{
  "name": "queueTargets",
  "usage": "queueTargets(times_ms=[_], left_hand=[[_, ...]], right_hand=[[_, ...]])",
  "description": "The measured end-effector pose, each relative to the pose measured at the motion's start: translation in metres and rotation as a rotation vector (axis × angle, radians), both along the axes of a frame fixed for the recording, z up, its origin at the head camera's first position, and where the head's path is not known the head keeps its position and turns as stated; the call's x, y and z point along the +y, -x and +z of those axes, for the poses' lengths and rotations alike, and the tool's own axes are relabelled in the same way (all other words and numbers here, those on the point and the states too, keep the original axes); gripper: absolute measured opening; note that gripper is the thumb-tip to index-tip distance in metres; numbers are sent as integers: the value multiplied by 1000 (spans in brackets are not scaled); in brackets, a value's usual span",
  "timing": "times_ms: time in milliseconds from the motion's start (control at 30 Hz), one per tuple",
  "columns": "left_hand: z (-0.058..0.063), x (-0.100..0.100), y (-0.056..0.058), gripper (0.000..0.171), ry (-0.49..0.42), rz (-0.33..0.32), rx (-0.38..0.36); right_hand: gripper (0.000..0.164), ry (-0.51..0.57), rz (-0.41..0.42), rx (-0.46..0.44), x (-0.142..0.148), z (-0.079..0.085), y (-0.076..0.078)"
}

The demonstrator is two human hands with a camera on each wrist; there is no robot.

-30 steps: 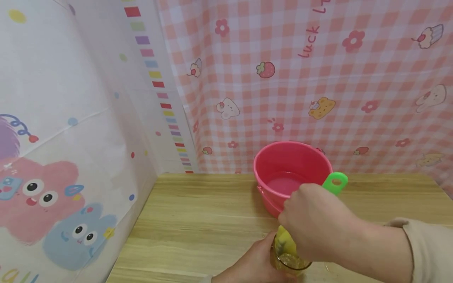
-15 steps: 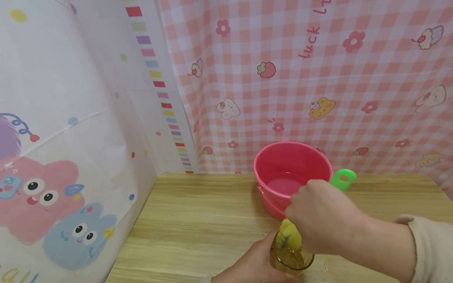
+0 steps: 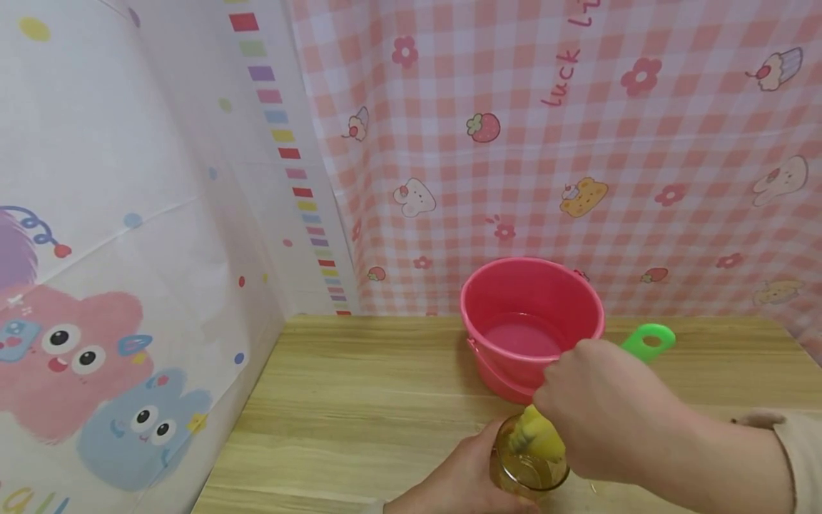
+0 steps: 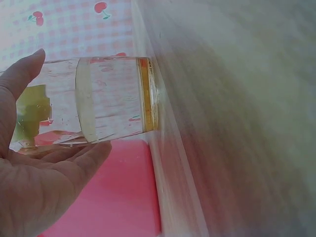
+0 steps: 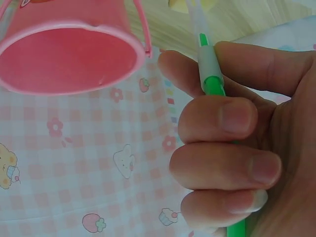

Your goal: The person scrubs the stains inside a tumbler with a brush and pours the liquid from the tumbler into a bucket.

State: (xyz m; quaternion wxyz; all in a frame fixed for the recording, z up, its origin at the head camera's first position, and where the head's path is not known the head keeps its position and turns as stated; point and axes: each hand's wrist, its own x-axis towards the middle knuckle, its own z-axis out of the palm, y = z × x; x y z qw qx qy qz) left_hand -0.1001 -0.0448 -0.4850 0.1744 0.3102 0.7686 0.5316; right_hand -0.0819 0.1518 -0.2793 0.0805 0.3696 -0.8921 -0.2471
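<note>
My left hand [image 3: 459, 475] holds a clear, amber-tinted drinking glass [image 4: 111, 94] low in the head view, thumb on one side and fingers on the other. The glass stands upright at the tabletop, its thick amber base at the wood in the left wrist view. My right hand [image 3: 597, 407] grips a sponge cup brush by its green handle [image 5: 213, 85], fingers curled round it. The brush's yellow sponge head [image 3: 541, 437] slants into the mouth of the glass. The handle's holed end [image 3: 637, 344] sticks out behind the right hand.
A pink bucket [image 3: 504, 375] with a little liquid in its bottom stands just behind the glass and beside the right hand. The wooden table [image 3: 334, 400] ends at a pink checked cloth [image 3: 449, 164] behind and a white printed sheet [image 3: 193, 285] at left.
My right hand has moved to the right, and the brush handle has swung right and tilted lower. The sponge head has shifted right in the glass. The left hand and glass have stayed put.
</note>
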Motion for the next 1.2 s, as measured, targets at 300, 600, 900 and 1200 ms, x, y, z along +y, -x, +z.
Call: queueTargets(times_ms=[300,600,900,1200], left_hand=[[0,0,1,95,-4,-6,-5],[2,1,0,86,-16,-1,-138],[2,-1,0,80,-83,-34,-157],[4,0,-1,76,-116,-58,-219]], right_hand=[[37,-16,12,14,1,-5,-10],[39,0,40,-49,-3,-3,-16],[38,3,76,-54,-16,-2,-17],[37,-137,74,10,-28,8,-15]])
